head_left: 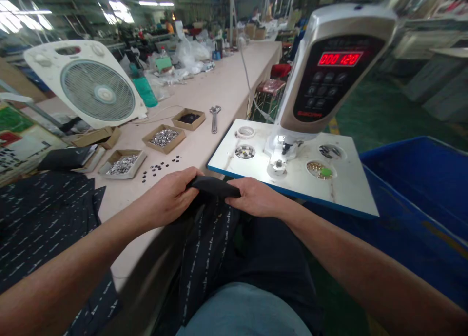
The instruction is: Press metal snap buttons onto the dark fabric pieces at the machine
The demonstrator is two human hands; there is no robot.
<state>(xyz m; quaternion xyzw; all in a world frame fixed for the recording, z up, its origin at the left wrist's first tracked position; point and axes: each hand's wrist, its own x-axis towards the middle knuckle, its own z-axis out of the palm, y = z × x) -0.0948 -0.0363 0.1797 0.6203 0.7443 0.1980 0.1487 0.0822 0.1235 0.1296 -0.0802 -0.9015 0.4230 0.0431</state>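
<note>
Between both hands a dark garment (210, 238) with white printed lettering is stretched by its plain dark band (214, 186), and the rest hangs down over my lap. My left hand (177, 197) pinches the band's left end, thumb toward me. Its right end is gripped by my right hand (252, 194), fingers closed. Just beyond the right hand stands a snap-fastening machine (329, 72) with a red lit display. The machine's lower die (278, 166) rises from a white board (237, 155); the band is apart from it.
Left of the machine lie loose dark snaps (159, 167), boxes of metal snap parts (164, 137) and a wrench (215, 119). A white fan (98, 87) stands behind them. More printed dark fabric (44, 219) covers the table's left side. A blue bin (409, 180) is at right.
</note>
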